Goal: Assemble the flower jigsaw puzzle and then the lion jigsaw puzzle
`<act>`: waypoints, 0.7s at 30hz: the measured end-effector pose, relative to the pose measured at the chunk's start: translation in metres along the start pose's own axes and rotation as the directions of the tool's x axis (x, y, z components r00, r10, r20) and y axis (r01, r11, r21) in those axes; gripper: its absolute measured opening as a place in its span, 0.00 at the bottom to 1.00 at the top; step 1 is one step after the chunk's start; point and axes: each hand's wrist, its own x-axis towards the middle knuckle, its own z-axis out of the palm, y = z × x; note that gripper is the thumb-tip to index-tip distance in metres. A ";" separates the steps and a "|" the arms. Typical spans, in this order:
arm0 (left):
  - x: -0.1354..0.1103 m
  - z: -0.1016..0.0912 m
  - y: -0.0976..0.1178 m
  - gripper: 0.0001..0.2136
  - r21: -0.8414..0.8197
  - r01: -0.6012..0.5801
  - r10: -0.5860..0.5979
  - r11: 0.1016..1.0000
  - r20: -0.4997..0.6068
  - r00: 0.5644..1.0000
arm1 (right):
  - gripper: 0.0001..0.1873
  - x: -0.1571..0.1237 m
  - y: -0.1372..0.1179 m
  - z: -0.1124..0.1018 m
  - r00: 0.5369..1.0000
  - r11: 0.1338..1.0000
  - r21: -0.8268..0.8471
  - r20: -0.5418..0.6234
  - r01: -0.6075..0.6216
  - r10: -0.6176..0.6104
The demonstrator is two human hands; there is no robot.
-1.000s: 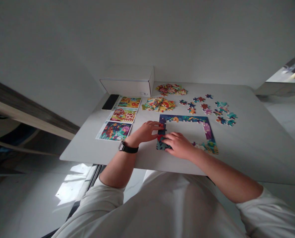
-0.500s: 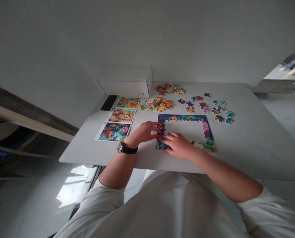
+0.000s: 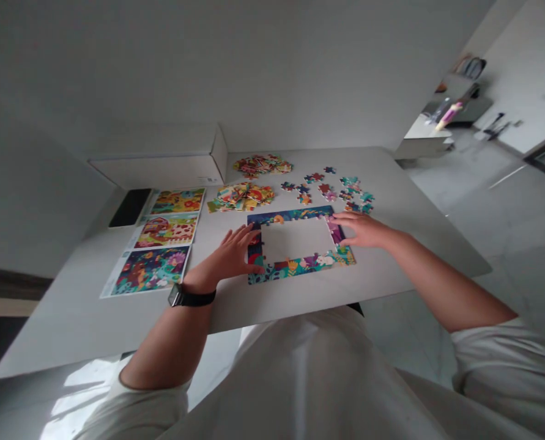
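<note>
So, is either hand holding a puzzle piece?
No, nothing is gripped: left hand lies flat on the puzzle frame, left side; right hand on its right side.

**A:** Fig. 1. From where do we look?
**B:** From the person's head, forward and steeply down. Our own shirt (image 3: 309,379) fills the lower edge.
**A:** Which way do we face?
**B:** Across the white table (image 3: 414,208) toward the far wall (image 3: 254,73). The view is tilted, and the floor (image 3: 483,201) opens at right.
**A:** How near are we?
**B:** Within arm's reach. The left forearm (image 3: 180,342) and right forearm (image 3: 432,281) run up from the lower corners to the puzzle frame (image 3: 295,266) at mid-picture. Heights appear squeezed.
</note>
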 end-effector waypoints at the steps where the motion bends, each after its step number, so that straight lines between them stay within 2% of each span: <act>1: 0.001 0.001 -0.001 0.54 0.006 0.013 -0.013 1.000 0.018 1.000 | 0.42 -0.001 0.003 0.002 1.000 1.000 0.001 0.025 0.007 -0.007; 4: 0.004 0.002 -0.004 0.56 0.020 0.028 -0.029 0.999 0.033 0.999 | 0.47 -0.001 0.005 0.009 0.997 1.000 0.012 0.073 0.015 -0.016; 10: 0.006 -0.008 -0.009 0.54 0.055 0.033 -0.037 0.998 0.075 0.997 | 0.49 0.005 0.001 0.017 0.996 1.000 0.008 0.088 0.000 -0.001; 16: 0.011 -0.021 -0.005 0.55 0.149 0.006 -0.025 0.989 0.129 0.991 | 0.49 0.009 0.004 0.023 0.997 1.000 -0.010 0.082 0.007 -0.006; 18: 0.018 -0.027 -0.006 0.53 0.168 -0.024 0.001 0.985 0.134 0.991 | 0.47 0.012 0.005 0.021 0.997 1.000 -0.007 0.082 0.011 -0.010; 21: 0.035 -0.037 -0.013 0.47 0.175 -0.044 0.021 0.983 0.132 0.991 | 0.37 0.022 0.005 0.009 0.998 0.999 0.034 0.063 0.026 -0.028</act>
